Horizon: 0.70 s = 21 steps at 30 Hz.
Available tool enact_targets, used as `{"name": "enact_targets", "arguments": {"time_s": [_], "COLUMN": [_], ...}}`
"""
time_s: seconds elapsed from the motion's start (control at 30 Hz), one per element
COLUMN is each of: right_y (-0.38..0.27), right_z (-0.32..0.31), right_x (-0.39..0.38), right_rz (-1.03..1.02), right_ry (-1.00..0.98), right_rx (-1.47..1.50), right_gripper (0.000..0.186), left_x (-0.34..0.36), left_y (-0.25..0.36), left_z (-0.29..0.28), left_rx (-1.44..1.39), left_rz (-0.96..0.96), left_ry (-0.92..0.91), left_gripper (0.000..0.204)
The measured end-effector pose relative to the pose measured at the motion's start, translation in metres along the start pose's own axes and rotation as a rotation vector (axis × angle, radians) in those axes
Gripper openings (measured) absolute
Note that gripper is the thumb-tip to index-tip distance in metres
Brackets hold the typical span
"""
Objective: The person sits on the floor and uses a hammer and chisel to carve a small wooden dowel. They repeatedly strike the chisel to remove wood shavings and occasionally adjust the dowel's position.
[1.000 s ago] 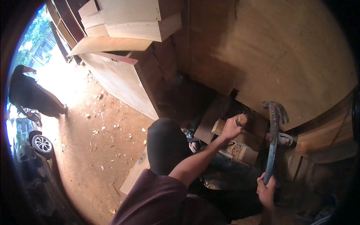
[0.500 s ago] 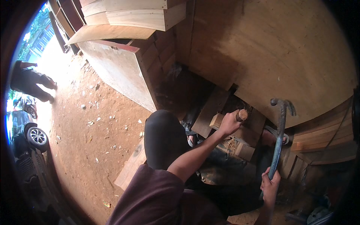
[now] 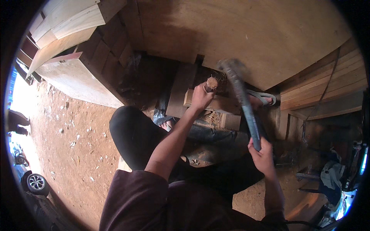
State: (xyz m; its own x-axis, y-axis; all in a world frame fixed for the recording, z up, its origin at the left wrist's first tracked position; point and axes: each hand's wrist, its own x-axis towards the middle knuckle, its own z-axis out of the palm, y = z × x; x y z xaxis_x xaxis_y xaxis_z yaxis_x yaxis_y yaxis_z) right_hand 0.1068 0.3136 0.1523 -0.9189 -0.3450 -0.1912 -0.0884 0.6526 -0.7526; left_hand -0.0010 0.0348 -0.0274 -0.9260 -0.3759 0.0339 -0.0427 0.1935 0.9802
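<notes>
My left hand [image 3: 201,98] is wrapped round the upright wooden handle of a chisel [image 3: 212,83]; the handle's round top is frayed, and its blade is hidden below my fist. Beneath it lies a piece of timber [image 3: 225,105], with a short wood block [image 3: 231,121] and pale shavings [image 3: 211,119] beside it. My right hand [image 3: 263,154] grips the lower end of a claw hammer [image 3: 246,106] by its bluish handle. The hammer's head, blurred by motion, is up to the right of the chisel's top, apart from it.
A large plywood panel [image 3: 246,34] stands in front. Stacked boards [image 3: 327,86] are at the right, and a pale panel [image 3: 79,81] leans at the left. My sandalled foot [image 3: 264,99] is close by the timber. A car wheel [image 3: 37,183] shows far left on the dirt ground.
My view has shifted to the right. The hammer has tilted leftward, its head now nearer the chisel's top. My left hand keeps its hold on the chisel.
</notes>
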Motion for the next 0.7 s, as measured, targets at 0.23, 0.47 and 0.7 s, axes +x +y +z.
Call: {"name": "enact_targets", "arguments": {"time_s": [0.23,0.47,0.7], "right_y": [0.000,-0.004,0.027], "right_z": [0.010,-0.001,0.030], "right_x": [0.001,-0.006,-0.009], "right_rz": [0.232,0.311,0.445], "right_ry": [-0.101,-0.048,-0.043], "right_rx": [0.077,0.264,0.246], "right_gripper": [0.006,0.007,0.012], "left_x": [0.000,0.000,0.001], "left_y": [0.003,-0.009,0.004], "left_z": [0.000,-0.001,0.005], "left_rx": [-0.054,-0.215,-0.083], "left_rz": [0.054,0.027,0.129], "left_ry": [0.017,-0.104,0.072], "left_gripper": [0.026,0.022,0.018]}}
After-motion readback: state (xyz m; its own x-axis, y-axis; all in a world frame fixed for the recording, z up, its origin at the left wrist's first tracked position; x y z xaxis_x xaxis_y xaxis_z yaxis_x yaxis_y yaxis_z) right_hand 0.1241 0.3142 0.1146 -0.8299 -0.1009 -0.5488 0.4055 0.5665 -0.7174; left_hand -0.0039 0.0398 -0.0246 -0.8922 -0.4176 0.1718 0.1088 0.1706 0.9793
